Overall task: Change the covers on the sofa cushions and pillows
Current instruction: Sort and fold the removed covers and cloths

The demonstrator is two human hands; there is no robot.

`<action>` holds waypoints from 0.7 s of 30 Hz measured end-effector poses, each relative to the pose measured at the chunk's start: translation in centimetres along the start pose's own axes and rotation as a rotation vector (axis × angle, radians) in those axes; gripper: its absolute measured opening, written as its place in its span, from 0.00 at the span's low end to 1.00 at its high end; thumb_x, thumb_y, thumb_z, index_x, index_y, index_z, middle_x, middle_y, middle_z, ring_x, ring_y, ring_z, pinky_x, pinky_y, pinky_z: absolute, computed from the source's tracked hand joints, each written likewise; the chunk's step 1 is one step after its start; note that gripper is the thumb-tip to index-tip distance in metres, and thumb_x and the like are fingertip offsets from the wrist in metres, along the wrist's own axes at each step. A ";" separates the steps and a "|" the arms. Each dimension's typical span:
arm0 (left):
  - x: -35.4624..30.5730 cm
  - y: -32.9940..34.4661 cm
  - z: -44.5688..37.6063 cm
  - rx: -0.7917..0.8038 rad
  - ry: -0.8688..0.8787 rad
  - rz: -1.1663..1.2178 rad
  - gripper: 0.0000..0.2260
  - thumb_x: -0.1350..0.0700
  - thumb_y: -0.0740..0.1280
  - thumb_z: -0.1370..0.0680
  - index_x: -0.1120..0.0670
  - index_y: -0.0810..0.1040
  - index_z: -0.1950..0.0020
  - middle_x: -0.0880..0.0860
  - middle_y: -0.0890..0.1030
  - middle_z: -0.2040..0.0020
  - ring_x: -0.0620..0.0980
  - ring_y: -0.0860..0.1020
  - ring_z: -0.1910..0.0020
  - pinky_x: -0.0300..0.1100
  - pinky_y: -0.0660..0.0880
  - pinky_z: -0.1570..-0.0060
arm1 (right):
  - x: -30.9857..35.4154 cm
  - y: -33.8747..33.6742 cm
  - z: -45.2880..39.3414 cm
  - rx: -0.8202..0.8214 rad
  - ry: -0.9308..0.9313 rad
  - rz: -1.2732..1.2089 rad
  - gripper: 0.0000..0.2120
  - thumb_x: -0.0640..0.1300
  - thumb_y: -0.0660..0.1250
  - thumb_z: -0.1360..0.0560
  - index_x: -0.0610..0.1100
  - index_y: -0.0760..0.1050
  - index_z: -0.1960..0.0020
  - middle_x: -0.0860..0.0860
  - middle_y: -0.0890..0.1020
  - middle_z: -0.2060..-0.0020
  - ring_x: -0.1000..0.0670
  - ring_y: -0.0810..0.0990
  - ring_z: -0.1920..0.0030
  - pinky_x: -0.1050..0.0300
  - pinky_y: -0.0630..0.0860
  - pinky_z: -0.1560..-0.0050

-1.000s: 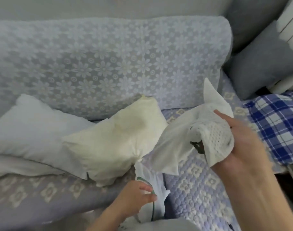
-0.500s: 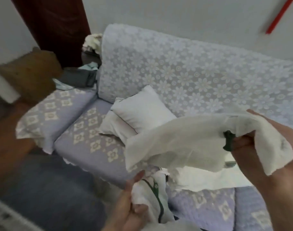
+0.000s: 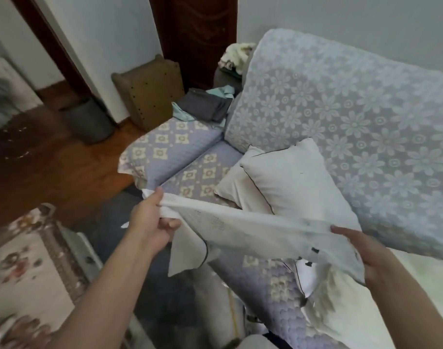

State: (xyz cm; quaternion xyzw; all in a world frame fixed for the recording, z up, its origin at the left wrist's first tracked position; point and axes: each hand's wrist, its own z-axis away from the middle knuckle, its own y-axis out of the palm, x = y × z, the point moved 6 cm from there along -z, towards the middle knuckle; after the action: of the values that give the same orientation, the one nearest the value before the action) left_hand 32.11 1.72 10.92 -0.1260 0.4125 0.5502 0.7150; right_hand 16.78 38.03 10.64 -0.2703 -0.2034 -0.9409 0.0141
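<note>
Before white square pillow (image 3: pixel 288 182): thin white fabric cover (image 3: pixel 260 230) stretched crosswise, left hand (image 3: pixel 152 222) and right hand (image 3: pixel 366 253) each pinching an end (opening unclear); pillow beyond, nearer right.

My left hand (image 3: pixel 152 224) is a closed grip, forearm stretched forward; my right hand (image 3: pixel 366 253) pinches shut, arms spread apart.

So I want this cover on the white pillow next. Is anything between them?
Nothing visible is. The cover is stretched between the left hand and right hand, just in front of the white pillow, which leans bare against the sofa back.
</note>
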 end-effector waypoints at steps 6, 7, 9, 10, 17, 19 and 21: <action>-11.4 -0.1 -0.3 -0.065 0.107 -0.378 0.08 0.53 0.69 0.20 0.58 0.76 0.52 0.54 0.73 0.68 0.49 0.68 0.76 0.37 0.65 0.82 | -1.7 4.8 -11.6 -0.283 -0.179 1.075 0.17 0.38 0.68 0.23 0.34 0.75 0.35 0.39 0.82 0.51 0.41 0.81 0.53 0.51 0.73 0.52; -13.2 -0.9 -0.2 -0.080 0.117 -0.429 0.09 0.53 0.69 0.19 0.58 0.76 0.51 0.54 0.74 0.68 0.49 0.69 0.76 0.38 0.66 0.82 | -1.3 8.6 -12.1 -0.273 -0.288 1.229 0.20 0.40 0.67 0.22 0.37 0.73 0.32 0.40 0.81 0.46 0.41 0.80 0.46 0.53 0.72 0.49; -16.5 -2.3 -0.1 -0.094 0.140 -0.518 0.09 0.53 0.67 0.18 0.58 0.76 0.53 0.52 0.74 0.74 0.46 0.69 0.81 0.38 0.65 0.82 | -0.8 16.5 -12.4 -0.143 -0.511 1.305 0.22 0.45 0.66 0.22 0.41 0.71 0.29 0.43 0.79 0.39 0.44 0.79 0.41 0.53 0.73 0.43; -18.0 -3.3 -0.4 -0.098 0.148 -0.568 0.10 0.53 0.66 0.18 0.58 0.75 0.54 0.51 0.73 0.76 0.45 0.68 0.83 0.37 0.65 0.82 | -0.9 21.1 -11.7 -0.019 -0.594 1.313 0.23 0.48 0.66 0.22 0.44 0.71 0.29 0.46 0.78 0.37 0.46 0.79 0.41 0.52 0.75 0.41; -27.6 -11.0 -7.4 -0.009 0.161 -0.735 0.15 0.49 0.65 0.17 0.61 0.78 0.46 0.56 0.77 0.67 0.50 0.71 0.74 0.40 0.68 0.76 | -8.8 53.3 -8.4 0.658 -0.845 1.417 0.41 0.56 0.69 0.23 0.56 0.47 0.19 0.58 0.57 0.23 0.55 0.57 0.24 0.50 0.60 0.23; -29.8 -12.4 -9.5 0.051 0.190 -0.779 0.20 0.45 0.66 0.20 0.61 0.75 0.41 0.58 0.78 0.61 0.53 0.73 0.68 0.43 0.70 0.72 | -9.7 59.1 -8.6 0.693 -0.906 1.295 0.36 0.46 0.69 0.24 0.57 0.55 0.21 0.59 0.64 0.25 0.62 0.62 0.28 0.60 0.64 0.27; -33.0 -14.3 -11.3 0.107 0.217 -0.841 0.22 0.43 0.66 0.21 0.61 0.77 0.39 0.56 0.77 0.60 0.53 0.73 0.66 0.45 0.70 0.69 | -10.1 63.6 -9.2 0.818 -0.745 1.163 0.31 0.37 0.67 0.24 0.65 0.63 0.32 0.69 0.74 0.38 0.74 0.70 0.41 0.77 0.68 0.43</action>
State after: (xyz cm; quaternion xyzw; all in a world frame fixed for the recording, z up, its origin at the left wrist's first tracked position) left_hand 37.94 -33.13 23.94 -0.3027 0.4260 0.1725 0.8350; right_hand 29.44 -24.71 22.20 -0.6026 -0.3499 -0.4816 0.5314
